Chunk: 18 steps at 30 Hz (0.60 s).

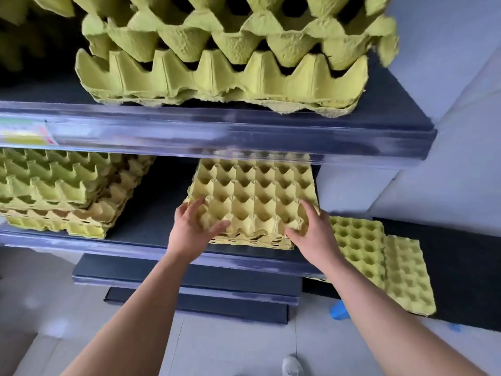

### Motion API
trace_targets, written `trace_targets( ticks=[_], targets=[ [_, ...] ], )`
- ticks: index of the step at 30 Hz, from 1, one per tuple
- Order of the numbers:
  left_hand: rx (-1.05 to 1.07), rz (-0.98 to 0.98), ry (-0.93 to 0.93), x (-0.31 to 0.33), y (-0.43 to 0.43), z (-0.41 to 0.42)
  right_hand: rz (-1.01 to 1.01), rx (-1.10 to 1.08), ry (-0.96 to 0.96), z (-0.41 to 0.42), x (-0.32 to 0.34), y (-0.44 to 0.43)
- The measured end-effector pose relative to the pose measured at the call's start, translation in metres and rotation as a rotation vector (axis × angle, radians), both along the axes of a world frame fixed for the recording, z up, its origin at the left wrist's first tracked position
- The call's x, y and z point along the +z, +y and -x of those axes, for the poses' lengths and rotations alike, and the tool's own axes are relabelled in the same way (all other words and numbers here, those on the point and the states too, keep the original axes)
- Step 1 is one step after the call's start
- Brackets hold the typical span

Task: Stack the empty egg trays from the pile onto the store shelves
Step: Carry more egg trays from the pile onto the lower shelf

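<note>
A small stack of yellow egg trays (252, 196) lies on the middle dark shelf (151, 213), its back end under the shelf above. My left hand (192, 229) grips the stack's near left corner, thumb in the cups. My right hand (311, 229) grips the near right corner with fingers curled over the edge. A taller stack of trays (62, 194) sits on the same shelf at the left. The upper shelf (217, 131) carries a high stack of yellow-green trays (225, 58).
Two more egg trays (379, 261) lie on a dark surface low at the right. Lower shelf edges (189, 283) jut out below my arms. A pale wall stands at the right, a tiled floor below, with a blue object (339, 310) and a shoe (291, 366).
</note>
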<state>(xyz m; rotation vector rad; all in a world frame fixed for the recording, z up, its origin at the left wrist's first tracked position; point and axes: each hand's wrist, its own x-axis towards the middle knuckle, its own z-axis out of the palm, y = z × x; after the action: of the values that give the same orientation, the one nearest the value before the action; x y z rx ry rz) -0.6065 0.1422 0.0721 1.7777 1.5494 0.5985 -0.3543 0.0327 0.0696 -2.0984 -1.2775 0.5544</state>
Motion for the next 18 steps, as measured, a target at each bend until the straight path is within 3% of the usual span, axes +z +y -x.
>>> trace_targets(
  ticks=[4, 8, 12, 18],
  targets=[
    [-0.044, 0.031, 0.028, -0.001, 0.004, 0.004, 0.038, -0.031, -0.016, 0.006, 0.003, -0.001],
    [-0.052, 0.008, 0.071, 0.0, 0.001, 0.004, 0.119, -0.029, -0.15, 0.009, 0.011, -0.002],
    [-0.057, -0.341, 0.288, 0.011, -0.015, -0.006, 0.063, -0.045, -0.311, 0.01, 0.023, -0.016],
    [-0.296, -0.638, 0.264, 0.027, -0.061, -0.052, -0.011, -0.072, -0.371, -0.006, 0.027, -0.064]
  ],
)
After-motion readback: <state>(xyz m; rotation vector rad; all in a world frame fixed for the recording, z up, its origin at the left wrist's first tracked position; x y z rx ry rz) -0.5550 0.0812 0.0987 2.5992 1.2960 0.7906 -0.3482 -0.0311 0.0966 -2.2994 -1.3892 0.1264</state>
